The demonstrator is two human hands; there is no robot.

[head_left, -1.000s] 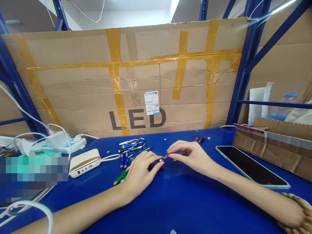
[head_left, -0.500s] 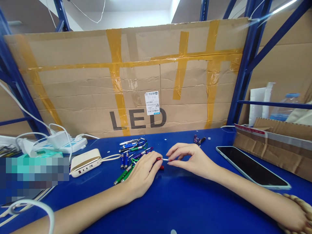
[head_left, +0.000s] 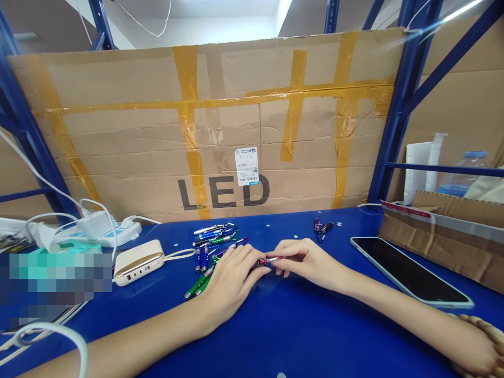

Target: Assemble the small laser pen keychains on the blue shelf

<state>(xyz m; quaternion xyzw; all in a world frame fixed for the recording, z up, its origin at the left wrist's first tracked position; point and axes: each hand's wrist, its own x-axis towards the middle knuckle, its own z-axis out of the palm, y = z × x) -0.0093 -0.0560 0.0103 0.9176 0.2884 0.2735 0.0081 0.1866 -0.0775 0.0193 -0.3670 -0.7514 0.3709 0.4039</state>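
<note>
Above the blue table, a slim red metal tube (head_left: 272,260) with a silvery part, resembling a keychain flashlight, spans the gap between my two hands. My left hand (head_left: 230,278) pinches its left end between thumb and fingers. At the other end, the fingertips of my right hand (head_left: 309,262) are closed on it. Beside and partly beneath my left hand lies a pile of similar tubes in blue, green, purple and silver, some with small carabiner clips; a green tube (head_left: 195,286) sticks out from under the hand. My left palm hides part of the pile.
Two small dark tubes with clips (head_left: 323,228) lie farther back on the right. A phone (head_left: 409,270) and a cardboard box (head_left: 441,241) are at right. On the left are a white power bank (head_left: 138,263), a power strip (head_left: 98,233) and cables. A large cardboard sheet (head_left: 220,126) stands behind.
My hands have come closer together, and the silvery gap between the red ends looks shorter. My right hand has dipped slightly, uncovering more of the dark tubes behind it.
</note>
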